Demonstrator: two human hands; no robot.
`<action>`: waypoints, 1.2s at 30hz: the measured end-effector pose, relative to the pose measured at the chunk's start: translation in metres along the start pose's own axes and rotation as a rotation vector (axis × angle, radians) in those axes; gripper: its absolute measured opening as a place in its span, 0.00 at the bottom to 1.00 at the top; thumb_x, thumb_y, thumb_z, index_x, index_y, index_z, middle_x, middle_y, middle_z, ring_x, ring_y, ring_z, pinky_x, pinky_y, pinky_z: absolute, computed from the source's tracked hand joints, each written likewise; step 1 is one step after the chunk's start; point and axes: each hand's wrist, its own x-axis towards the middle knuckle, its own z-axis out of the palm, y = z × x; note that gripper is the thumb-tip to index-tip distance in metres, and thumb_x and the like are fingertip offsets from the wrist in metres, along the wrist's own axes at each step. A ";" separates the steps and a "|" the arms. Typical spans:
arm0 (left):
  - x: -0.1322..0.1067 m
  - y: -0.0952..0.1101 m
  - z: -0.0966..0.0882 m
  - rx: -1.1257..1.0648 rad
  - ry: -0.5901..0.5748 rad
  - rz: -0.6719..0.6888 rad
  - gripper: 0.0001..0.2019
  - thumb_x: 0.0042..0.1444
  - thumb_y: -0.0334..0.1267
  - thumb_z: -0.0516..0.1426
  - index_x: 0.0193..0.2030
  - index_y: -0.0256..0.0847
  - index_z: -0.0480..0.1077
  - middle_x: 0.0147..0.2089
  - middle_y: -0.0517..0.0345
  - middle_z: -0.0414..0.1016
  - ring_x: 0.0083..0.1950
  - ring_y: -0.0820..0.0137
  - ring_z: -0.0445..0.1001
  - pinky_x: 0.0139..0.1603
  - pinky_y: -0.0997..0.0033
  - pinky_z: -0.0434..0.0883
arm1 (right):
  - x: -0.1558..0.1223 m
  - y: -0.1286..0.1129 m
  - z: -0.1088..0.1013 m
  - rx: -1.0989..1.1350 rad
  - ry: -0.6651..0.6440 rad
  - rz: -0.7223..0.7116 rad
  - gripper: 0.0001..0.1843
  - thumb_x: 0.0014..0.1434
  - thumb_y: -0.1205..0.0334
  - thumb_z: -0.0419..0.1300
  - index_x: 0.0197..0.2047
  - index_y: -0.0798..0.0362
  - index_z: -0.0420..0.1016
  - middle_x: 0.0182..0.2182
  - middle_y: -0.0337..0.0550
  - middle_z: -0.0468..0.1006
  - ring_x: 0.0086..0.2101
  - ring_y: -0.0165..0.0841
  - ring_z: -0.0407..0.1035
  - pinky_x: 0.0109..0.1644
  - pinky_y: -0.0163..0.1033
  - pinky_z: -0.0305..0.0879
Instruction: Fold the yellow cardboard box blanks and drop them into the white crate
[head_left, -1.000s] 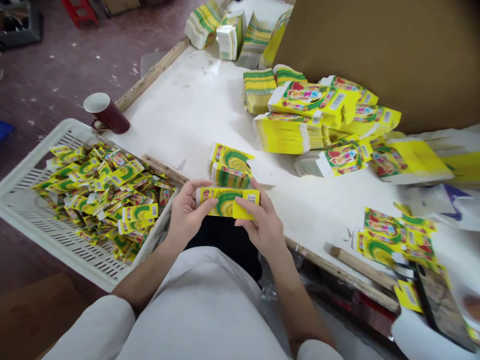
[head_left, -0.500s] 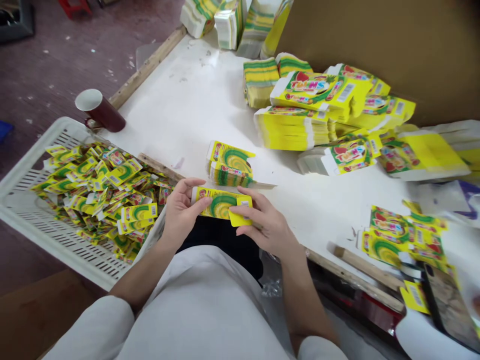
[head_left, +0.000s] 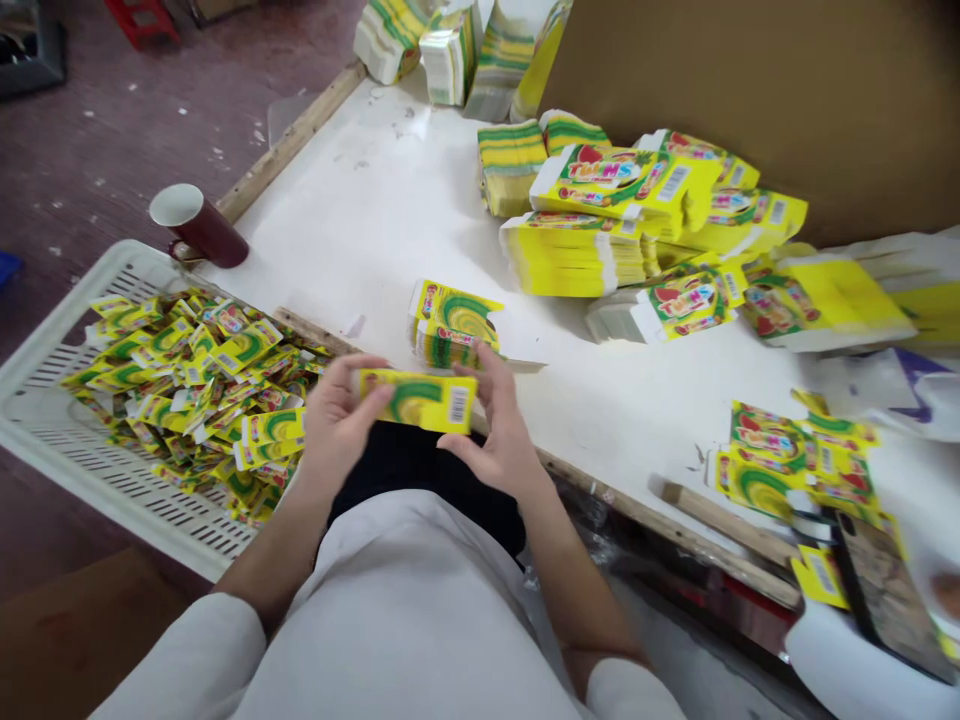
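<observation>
A small yellow-and-green carton (head_left: 420, 400) is held level over the table's front edge, its barcode flap lying flat at the right end. My left hand (head_left: 337, 420) pinches its left end between thumb and fingers. Around the right end, my right hand (head_left: 495, 430) has its thumb and fingers spread apart, with the thumb just below the carton; whether it touches is hard to tell. Just beyond the hands, a short stack of flat cartons (head_left: 454, 315) lies on the white table (head_left: 337, 230).
To my left stands a white plastic basket (head_left: 142, 525) heaped with small cartons (head_left: 202, 370). A maroon mug (head_left: 199, 225) rests at the table's left edge. Bundles of larger flat boxes (head_left: 577, 250) are piled at the back. A phone (head_left: 892, 590) lies at the right.
The barcode flap, bent under my right fingers before, now lies flat in line with the carton. My right fingers have spread apart, and both hands have moved slightly left with the carton.
</observation>
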 end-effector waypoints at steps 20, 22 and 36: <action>0.012 -0.017 0.040 -0.283 -0.109 0.150 0.25 0.54 0.48 0.68 0.56 0.46 0.70 0.51 0.52 0.74 0.53 0.67 0.76 0.52 0.68 0.77 | 0.034 0.016 -0.015 -0.515 0.176 0.007 0.25 0.68 0.56 0.59 0.67 0.45 0.65 0.49 0.50 0.81 0.48 0.47 0.74 0.58 0.57 0.71; 0.014 -0.015 0.047 -0.309 -0.120 0.133 0.23 0.56 0.48 0.67 0.56 0.46 0.70 0.50 0.52 0.74 0.53 0.67 0.76 0.53 0.68 0.77 | 0.036 0.023 -0.018 -0.527 0.180 0.012 0.23 0.69 0.57 0.58 0.66 0.45 0.67 0.50 0.49 0.82 0.48 0.46 0.76 0.57 0.57 0.72; -0.001 0.011 0.077 -0.637 -0.005 0.173 0.16 0.59 0.58 0.58 0.43 0.50 0.73 0.40 0.55 0.74 0.50 0.58 0.78 0.59 0.51 0.74 | 0.004 -0.040 0.027 -0.279 0.236 -0.090 0.14 0.67 0.72 0.57 0.51 0.45 0.70 0.37 0.42 0.82 0.38 0.36 0.77 0.42 0.41 0.77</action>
